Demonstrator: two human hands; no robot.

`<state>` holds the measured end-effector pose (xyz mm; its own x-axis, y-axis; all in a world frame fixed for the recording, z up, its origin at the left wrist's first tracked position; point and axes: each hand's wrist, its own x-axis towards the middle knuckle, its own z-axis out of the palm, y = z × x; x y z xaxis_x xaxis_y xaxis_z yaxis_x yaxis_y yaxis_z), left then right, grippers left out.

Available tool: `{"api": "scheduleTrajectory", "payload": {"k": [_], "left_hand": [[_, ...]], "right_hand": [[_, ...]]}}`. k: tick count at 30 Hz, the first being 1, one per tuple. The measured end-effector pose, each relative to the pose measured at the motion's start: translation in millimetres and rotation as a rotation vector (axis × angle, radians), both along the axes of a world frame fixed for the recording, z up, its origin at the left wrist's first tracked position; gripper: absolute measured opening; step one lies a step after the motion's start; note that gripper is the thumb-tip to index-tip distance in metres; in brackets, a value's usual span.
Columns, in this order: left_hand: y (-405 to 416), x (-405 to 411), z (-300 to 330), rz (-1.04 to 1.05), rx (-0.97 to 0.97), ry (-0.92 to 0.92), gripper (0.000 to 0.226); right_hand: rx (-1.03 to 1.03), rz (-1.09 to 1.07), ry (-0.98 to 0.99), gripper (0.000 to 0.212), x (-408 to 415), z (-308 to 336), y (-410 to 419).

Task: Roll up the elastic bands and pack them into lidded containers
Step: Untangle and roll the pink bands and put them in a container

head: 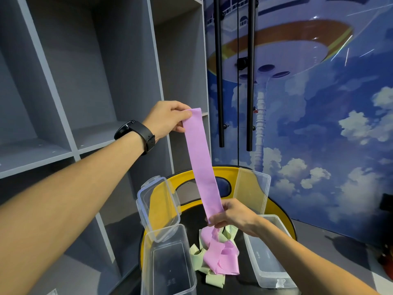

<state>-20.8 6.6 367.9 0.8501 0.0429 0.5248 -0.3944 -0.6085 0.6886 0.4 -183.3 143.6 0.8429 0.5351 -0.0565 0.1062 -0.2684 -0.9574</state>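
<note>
Pink elastic is stretched between our two hands: the left hand (pixel 164 118), raised high with a black watch (pixel 136 134) on its wrist, pinches the top end of the pink band (pixel 200 160) between thumb and curled fingers, while the right hand (pixel 235 216) lower down pinches the same band just above the table (pixel 195 218). Below the right hand the rest of the band falls in a loose heap on the dark tabletop, lying over crumpled pale green bands (pixel 198 255). A clear container (pixel 168 262) stands left of the heap with its lid (pixel 158 207) propped upright behind it; we see nothing inside. A second clear container (pixel 269 256) sits to the right, partly hidden by our right forearm, its lid (pixel 252 188) also standing up. Grey shelves (pixel 74 81) rise to the left.
</note>
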Motion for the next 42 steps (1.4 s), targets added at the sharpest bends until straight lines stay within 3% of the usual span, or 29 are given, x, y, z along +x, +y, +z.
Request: {"api": "scheduleTrajectory", "payload": {"k": [4, 7, 9, 14, 20, 28, 42], "left_hand": [[0, 1, -3, -0.021, 0.000, 0.004, 0.022], [-1, 0, -6, -0.054, 0.000, 0.021, 0.020], [-1, -1, -10, -0.083, -0.006, 0.038, 0.017], [-2, 0, -26, -0.132, 0.009, 0.072, 0.012], [-4, -2, -36, -0.185, 0.005, 0.103, 0.015], [-8, -1, -46, -0.192, 0.030, 0.085, 0.020], [-14, 0, -82, -0.192, -0.120, 0.048, 0.019]], "right_hand": [[-0.053, 0.089, 0.010, 0.025, 4, 14, -4], [-0.101, 0.079, -0.014, 0.054, 10, 41, -9], [-0.066, -0.011, -0.128, 0.068, 13, 66, -9], [0.234, -0.160, -0.350, 0.046, 14, 135, 1], [0.299, -0.191, -0.461, 0.019, 10, 163, 11], [0.313, -0.244, -0.470, 0.018, 11, 155, 7], [0.373, -0.211, -0.411, 0.016, 9, 132, -2]]}}
